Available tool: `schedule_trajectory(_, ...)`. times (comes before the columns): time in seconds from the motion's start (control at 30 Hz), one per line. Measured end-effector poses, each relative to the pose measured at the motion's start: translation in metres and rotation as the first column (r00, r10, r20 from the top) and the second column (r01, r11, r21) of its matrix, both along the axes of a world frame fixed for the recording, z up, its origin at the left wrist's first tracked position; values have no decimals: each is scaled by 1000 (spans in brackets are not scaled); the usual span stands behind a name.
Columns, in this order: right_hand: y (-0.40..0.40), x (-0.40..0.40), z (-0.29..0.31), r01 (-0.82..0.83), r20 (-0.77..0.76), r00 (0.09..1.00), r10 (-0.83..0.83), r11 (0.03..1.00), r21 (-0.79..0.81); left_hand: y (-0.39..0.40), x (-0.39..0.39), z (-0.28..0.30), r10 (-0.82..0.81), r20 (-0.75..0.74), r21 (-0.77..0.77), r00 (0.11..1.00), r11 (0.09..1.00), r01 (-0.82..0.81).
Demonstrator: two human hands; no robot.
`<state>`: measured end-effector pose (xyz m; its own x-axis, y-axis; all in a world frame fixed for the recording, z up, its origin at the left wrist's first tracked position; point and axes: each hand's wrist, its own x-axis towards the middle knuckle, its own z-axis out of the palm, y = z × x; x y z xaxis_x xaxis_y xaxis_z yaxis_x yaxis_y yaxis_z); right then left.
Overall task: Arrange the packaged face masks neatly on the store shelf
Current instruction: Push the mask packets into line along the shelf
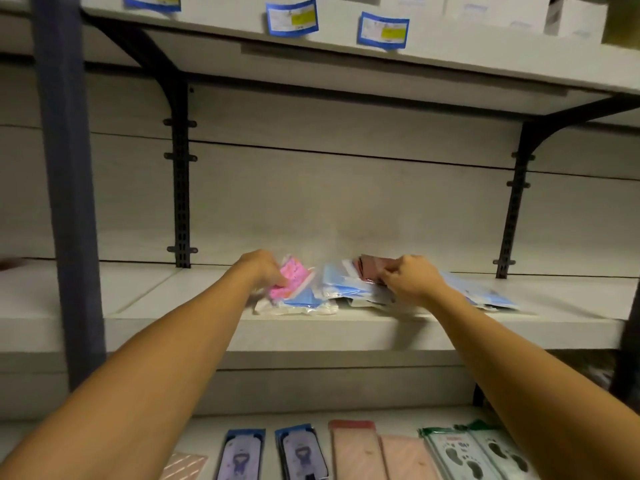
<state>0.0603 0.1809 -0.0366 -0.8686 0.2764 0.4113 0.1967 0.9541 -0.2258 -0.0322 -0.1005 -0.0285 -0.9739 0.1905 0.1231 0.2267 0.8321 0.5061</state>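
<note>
Nearest me, insole packs (353, 452) lie below; on the shelf (311, 327) my left hand (265, 268) pinches a pink mask pack (292, 277), right hand (412, 275) fingers (389, 277) pinch a maroon pack (372, 266).

Dim, even indoor light with a warm grey-green cast; source out of view. Soft shadow beneath the upper shelf (346, 60) toward 12 o'clock, deeper under the middle shelf (173, 327) front lip. Faint dark smudge of shade on the back panel (346, 188) at centre. Mild glare on the clear mask packets (298, 296). Motion blur throughout, strongest on the price labels (292, 18) at 12 o'clock and the blue post (65, 202) at 9 o'clock. Wide-angle bowing of shelf edges toward 3 and 9 o'clock. Print on lower packets (349, 455) at 6 o'clock soft, unreadable.
</note>
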Motion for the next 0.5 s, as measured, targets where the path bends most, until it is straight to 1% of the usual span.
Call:
schedule_trajectory(0.07, -4, 1, 1, -34, -39, 999, 32, 998, -52, -1, 8, 0, 53, -25, 97, 998, 994, -51)
schedule_trajectory(0.17, -10, 1, 3, -34, -30, 999, 31, 994, -101, -5, 17, -2, 99, -24, 255, 995, 963, -90)
schedule_trajectory(0.27, -15, 0, 5, 41, 19, 999, -38, 983, -179, -11, 24, -5, 131, 6, 352, 991, 928, -125)
schedule_trajectory(0.37, -18, 0, 6, 107, 68, 994, -91, 951, -289, -18, 33, -4, 178, 50, 473, 983, 862, -180)
schedule_trajectory(0.43, -19, 2, 12, 120, 96, 991, -95, 943, -311, -24, 41, -2, 226, 25, 473, 974, 855, -211)
schedule_trajectory(0.47, -23, 7, 17, 112, 139, 988, -69, 938, -327, -26, 44, -2, 249, 4, 455, 968, 862, -224)
schedule_trajectory(0.5, -26, 12, 20, 70, 171, 985, -6, 927, -368, -28, 46, -1, 273, -9, 441, 962, 865, -241)
